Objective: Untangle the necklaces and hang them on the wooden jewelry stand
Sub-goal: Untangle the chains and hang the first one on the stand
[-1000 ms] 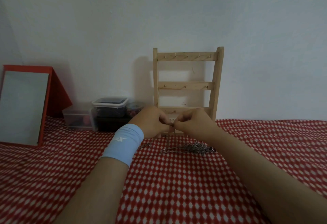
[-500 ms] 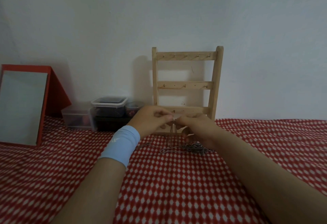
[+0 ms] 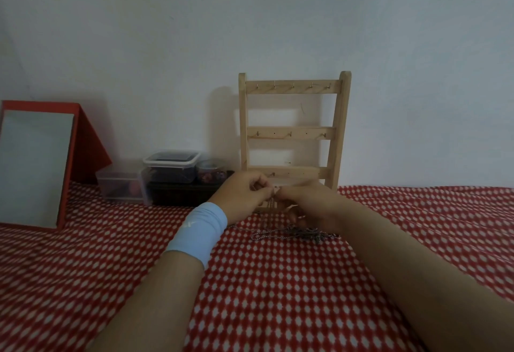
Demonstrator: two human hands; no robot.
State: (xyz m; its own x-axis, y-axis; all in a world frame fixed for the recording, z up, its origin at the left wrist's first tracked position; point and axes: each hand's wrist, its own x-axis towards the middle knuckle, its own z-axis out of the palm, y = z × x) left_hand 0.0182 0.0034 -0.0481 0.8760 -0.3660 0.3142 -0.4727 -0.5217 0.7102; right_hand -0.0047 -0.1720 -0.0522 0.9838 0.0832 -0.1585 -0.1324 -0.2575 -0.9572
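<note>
Clamped on thin strands of the necklaces (image 3: 294, 234), the grip of the left hand (image 3: 243, 196) and that of the right hand (image 3: 308, 204) were seen fingertip to fingertip at the centre of the frame. The fingers were curled, and the strands were left hanging from the pinch. Nearest the camera, both forearms were stretched in from the lower edge over a red cloth (image 3: 264, 296) patterned with white dots, and a light blue wristband (image 3: 198, 233) was worn on the left wrist. Just below the hands, the rest of the necklaces was left in a tangled silver heap on the cloth, partly hidden by the right wrist. Behind the hands, the wooden jewelry stand (image 3: 292, 133) was set upright against the wall (image 3: 250, 18), with small hooks along its three rails. To its left, plastic containers (image 3: 171, 169) were stacked, and at the far left a red-framed mirror (image 3: 34, 168) was propped, leaning back.
</note>
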